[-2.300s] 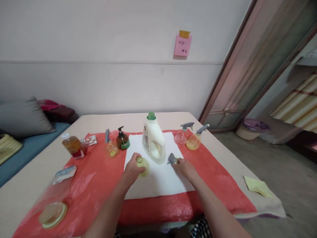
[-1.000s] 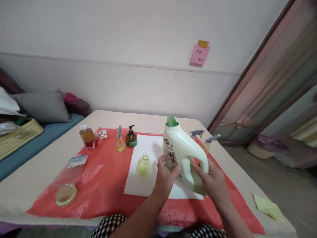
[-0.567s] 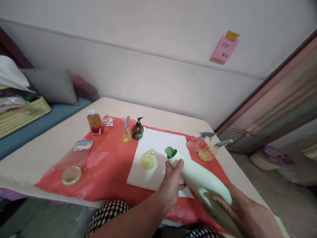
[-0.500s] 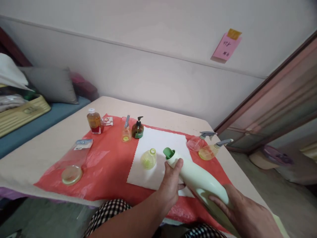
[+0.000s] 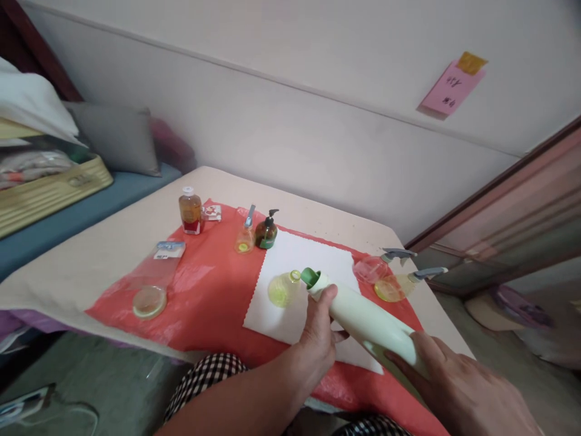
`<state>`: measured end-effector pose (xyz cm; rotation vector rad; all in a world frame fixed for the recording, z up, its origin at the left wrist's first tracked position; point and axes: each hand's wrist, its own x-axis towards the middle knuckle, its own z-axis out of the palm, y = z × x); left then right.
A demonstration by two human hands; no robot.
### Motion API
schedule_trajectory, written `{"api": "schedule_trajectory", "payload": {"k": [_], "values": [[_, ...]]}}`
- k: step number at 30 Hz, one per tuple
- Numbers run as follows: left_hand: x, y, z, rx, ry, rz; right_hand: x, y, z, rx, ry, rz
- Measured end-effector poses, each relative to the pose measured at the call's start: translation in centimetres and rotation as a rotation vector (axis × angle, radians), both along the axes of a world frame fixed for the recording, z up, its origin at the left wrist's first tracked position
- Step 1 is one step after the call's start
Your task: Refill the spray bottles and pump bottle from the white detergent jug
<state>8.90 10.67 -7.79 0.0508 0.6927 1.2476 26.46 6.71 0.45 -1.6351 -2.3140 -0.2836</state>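
Note:
Both hands hold a large white detergent jug point(image 5: 363, 318) tipped almost flat, its green spout point(image 5: 310, 277) pointing left. My left hand point(image 5: 320, 334) is wrapped round the jug's neck just behind the spout. My right hand point(image 5: 447, 387) grips its lower end near the bottom right of the view. The spout sits right at the open mouth of a small yellow-green bottle point(image 5: 282, 289), which stands on a white cloth point(image 5: 299, 266).
A red sheet point(image 5: 204, 284) covers the beige table point(image 5: 104, 242). On it are an amber bottle point(image 5: 190, 210), a dark pump bottle point(image 5: 266, 232), a small spray bottle point(image 5: 245, 238), two spray bottles point(image 5: 393, 275) at right, and a clear bag point(image 5: 152, 284). A bench with a cushion lies left.
My hands left the small bottle and a grey sprayer head, picked up the jug and tipped it over. Its spout has come down to the small bottle's mouth. The view has swung left.

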Motion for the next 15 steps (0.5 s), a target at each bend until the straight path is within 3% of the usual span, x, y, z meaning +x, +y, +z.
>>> {"api": "schedule_trajectory", "payload": {"k": [3,6,15], "values": [[0.2,0.2,-0.1,-0.057,-0.053,0.018,0.2,-0.1,1.0,-0.036,-0.244,0.137],[0.5,0.2,-0.5,-0.07,-0.1,0.04,0.2,-0.2,1.6,-0.042,-0.38,0.167],[0.6,0.1,-0.4,-0.076,-0.128,0.064,0.4,-0.3,1.6,0.035,-0.504,0.191]]}}
